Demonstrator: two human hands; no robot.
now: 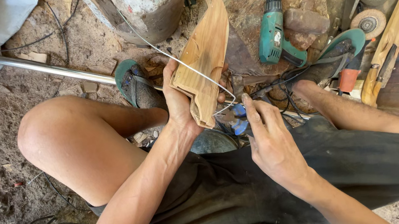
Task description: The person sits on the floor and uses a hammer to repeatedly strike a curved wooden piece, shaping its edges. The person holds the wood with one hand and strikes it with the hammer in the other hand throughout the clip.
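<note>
Right now my left hand point(179, 104) grips the pale carved wooden panel point(205, 56) upright between my knees, left of the green cordless drill point(273, 29). My right hand point(265, 136) hangs loosely open, fingers just under the thin white wire point(171, 56) crossing the panel. I'd steady the panel's lower edge firmly.

- Bright, even daylight fills the scene; colours read warm and clear.
- Strongest light falls on the bare knee point(64, 133) and the carved wooden piece point(204, 54), both slightly glossy.
- Soft shadows lie under the legs and across the dark shorts point(292, 177).
- Wide-angle bending shows at the edges.
- Focus is sharp in the middle, slightly softer at the corners.
</note>
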